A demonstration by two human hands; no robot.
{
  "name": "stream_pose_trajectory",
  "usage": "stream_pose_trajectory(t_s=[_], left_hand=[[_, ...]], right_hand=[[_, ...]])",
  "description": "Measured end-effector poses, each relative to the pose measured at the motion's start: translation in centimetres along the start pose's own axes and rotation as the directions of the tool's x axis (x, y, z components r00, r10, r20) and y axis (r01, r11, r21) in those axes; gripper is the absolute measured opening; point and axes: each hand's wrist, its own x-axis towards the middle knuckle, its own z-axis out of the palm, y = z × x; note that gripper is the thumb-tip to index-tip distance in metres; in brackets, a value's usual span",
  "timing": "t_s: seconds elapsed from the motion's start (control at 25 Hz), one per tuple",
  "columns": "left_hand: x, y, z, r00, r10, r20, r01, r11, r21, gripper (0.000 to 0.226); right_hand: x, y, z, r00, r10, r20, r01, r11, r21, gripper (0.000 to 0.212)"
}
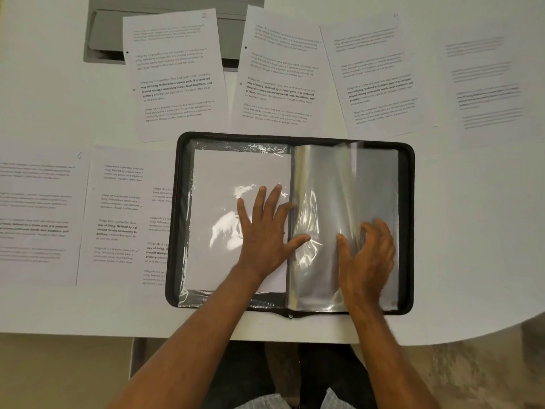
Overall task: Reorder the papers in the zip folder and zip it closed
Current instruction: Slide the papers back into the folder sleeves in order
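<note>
Zip folder: the black zip folder (pixel 408 219) lies open flat on the white bench (pixel 460 237), near the person and at the middle of the view, its zipper running round the rim and the pull at the near edge by the spine.
Left page: a clear sleeve (pixel 218 184) holds a sheet showing its blank side.
Right page: a stack of empty clear sleeves (pixel 321 187), glossy and rippled; one leaf near the far right is blurred, so it seems to be mid-turn.
Left hand: the left hand (pixel 265 231) lies flat with fingers spread on the filled sleeve, pressing it down beside the spine; its grip is fully open and holds nothing.
Right hand: the right hand (pixel 368 252) rests on the right stack with fingers curled at the sleeve edges; the blur hides whether it pinches a leaf, so I cannot tell its grip.
Loose papers: printed sheets (pixel 177 75) lie spread on the bench beyond and to the left of the folder, some with handwritten numbers at a corner; one at the left reads 6.
Beyond: a grey tray (pixel 103 33) sits at the far edge under two sheets.
Step in hand: refilling looks barely begun, with one sheet in and the rest out.
Next move: probably open the top right sleeve, then pick the next sheet by number and slide it in straight.
</note>
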Motion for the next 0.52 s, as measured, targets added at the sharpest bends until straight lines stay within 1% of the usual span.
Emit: stream_pose_trajectory(t_s=[0.08,0.16,0.2,0.32,0.36,0.4,0.48,0.52], left_hand=[[0.0,0.1,0.1,1.0,0.004,-0.008,-0.004,1.0,-0.013,0.076],[0.0,0.0,0.0,1.0,0.005,-0.007,-0.005,1.0,-0.015,0.075],[0.0,0.0,0.0,1.0,0.003,-0.004,-0.003,1.0,-0.019,0.075],[0.0,0.1,-0.5,0.999,-0.011,0.044,0.013,0.999,-0.046,0.071],[0.0,0.2,-0.8,0.998,-0.021,0.063,0.025,0.998,-0.061,0.068],[0.1,0.5,-1.2,0.996,-0.038,0.08,0.044,0.996,-0.08,0.065],[0.2,1.3,-2.3,0.992,-0.088,0.088,0.101,0.983,-0.155,0.056],[0.4,2.2,-3.2,0.99,-0.123,0.076,0.137,0.963,-0.233,0.051]], right_hand=[[0.6,-0.8,-1.2,0.997,0.075,-0.014,-0.073,0.991,0.11,0.053],[1.2,-1.8,-2.7,0.987,0.158,0.021,-0.159,0.971,0.176,0.051],[1.4,-2.1,-3.4,0.985,0.166,0.045,-0.172,0.969,0.179,0.045],[1.2,-2.7,-5.4,0.989,0.115,0.089,-0.133,0.966,0.222,0.018],[1.0,-2.8,-6.1,0.989,0.097,0.112,-0.122,0.962,0.244,0.014],[0.8,-2.7,-6.5,0.986,0.09,0.141,-0.125,0.957,0.261,0.016],[0.8,-2.7,-7.0,0.972,0.123,0.202,-0.185,0.927,0.326,0.016],[0.9,-3.0,-7.2,0.961,0.144,0.236,-0.226,0.9,0.372,0.014]])
